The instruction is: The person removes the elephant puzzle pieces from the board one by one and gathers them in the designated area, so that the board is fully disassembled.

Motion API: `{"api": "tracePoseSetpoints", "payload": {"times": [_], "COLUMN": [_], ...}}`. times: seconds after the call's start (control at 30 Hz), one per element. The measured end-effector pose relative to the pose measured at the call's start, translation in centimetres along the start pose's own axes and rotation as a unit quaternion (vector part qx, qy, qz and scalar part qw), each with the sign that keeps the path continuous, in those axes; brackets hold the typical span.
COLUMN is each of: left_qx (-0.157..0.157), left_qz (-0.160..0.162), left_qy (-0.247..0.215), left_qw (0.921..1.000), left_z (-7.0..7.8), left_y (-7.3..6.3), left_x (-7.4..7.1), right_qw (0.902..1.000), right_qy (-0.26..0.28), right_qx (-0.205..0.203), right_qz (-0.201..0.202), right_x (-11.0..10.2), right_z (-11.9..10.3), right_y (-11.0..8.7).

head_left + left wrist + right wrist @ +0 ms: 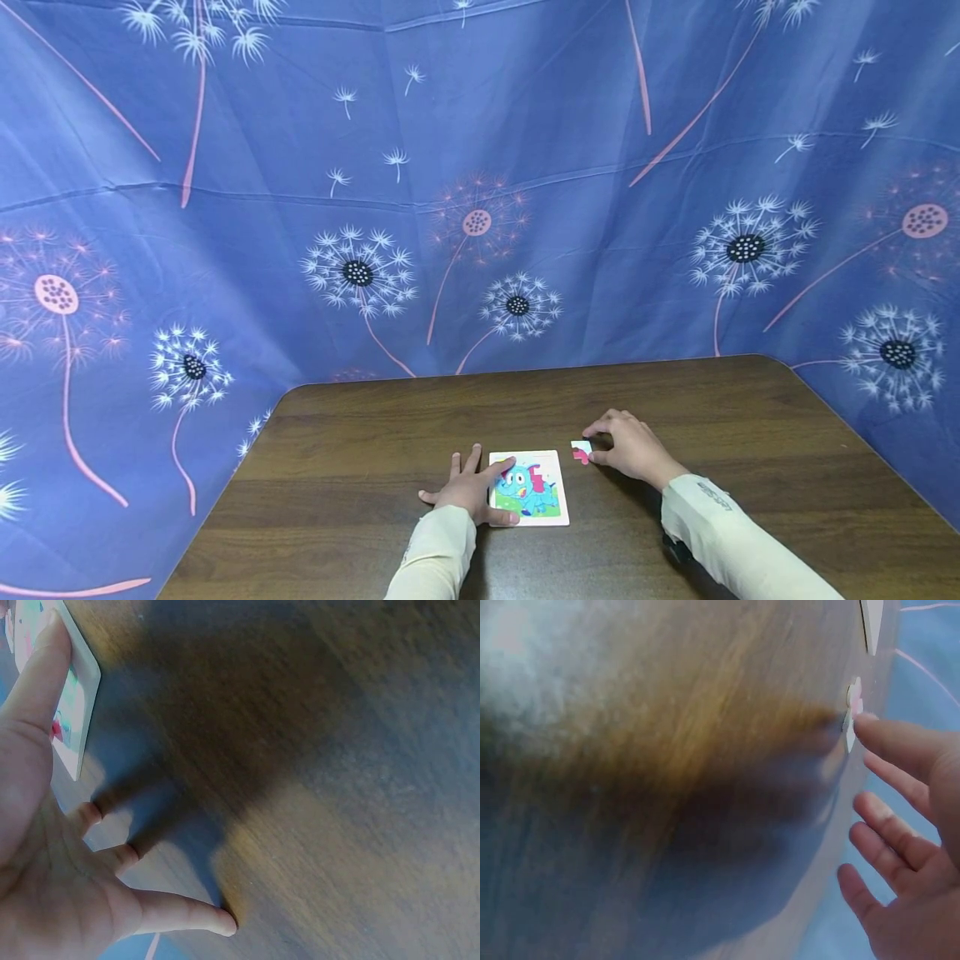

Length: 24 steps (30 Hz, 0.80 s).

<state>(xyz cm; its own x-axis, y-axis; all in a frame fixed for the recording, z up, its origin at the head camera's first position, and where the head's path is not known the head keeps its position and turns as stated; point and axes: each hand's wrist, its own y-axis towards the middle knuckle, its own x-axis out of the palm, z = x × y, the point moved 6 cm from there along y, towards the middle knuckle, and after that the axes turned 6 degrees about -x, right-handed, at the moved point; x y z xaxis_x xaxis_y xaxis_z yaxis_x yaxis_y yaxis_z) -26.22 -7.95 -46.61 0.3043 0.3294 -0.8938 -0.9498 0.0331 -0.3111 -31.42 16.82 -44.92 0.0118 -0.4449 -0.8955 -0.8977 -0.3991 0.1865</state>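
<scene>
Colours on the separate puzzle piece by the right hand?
The puzzle piece is pinkish red and whitish; head view shows it best.

1. Worktop [337,500]: brown, wood-grained, both far corners rounded.
2. Square puzzle board [543,522], light-rimmed, with a blue cartoon animal: flat, roughly midway between the left and right edges.
3. Small puzzle piece [581,448], pinkish red and white: just right of the board, toward the far edge; contact with the worktop unclear.
</scene>
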Motion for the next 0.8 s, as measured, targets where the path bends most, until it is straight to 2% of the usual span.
{"api": "tracePoseSetpoints", "payload": {"times": [0.23,0.43,0.8], "left_qx": [0.001,0.003,-0.006], "left_qz": [-0.001,-0.001,0.001], "left_qy": [0.004,0.003,0.006], "left_qw": [1.0000,1.0000,1.0000], "left_z": [0.1,0.1,0.0], "left_y": [-0.1,-0.1,0.0], "left_x": [-0.1,0.0,-0.1], "right_qw": [0.9992,0.9968,0.9929], "right_qy": [0.013,0.049,0.099], "right_qx": [-0.002,0.012,0.031], "right_qz": [0.038,0.062,0.059], "right_x": [-0.5,-0.6,0.7], "right_z": [-0.8,-1.6,-3.4], "right_y": [-0.6,-1.3,-2.2]}}
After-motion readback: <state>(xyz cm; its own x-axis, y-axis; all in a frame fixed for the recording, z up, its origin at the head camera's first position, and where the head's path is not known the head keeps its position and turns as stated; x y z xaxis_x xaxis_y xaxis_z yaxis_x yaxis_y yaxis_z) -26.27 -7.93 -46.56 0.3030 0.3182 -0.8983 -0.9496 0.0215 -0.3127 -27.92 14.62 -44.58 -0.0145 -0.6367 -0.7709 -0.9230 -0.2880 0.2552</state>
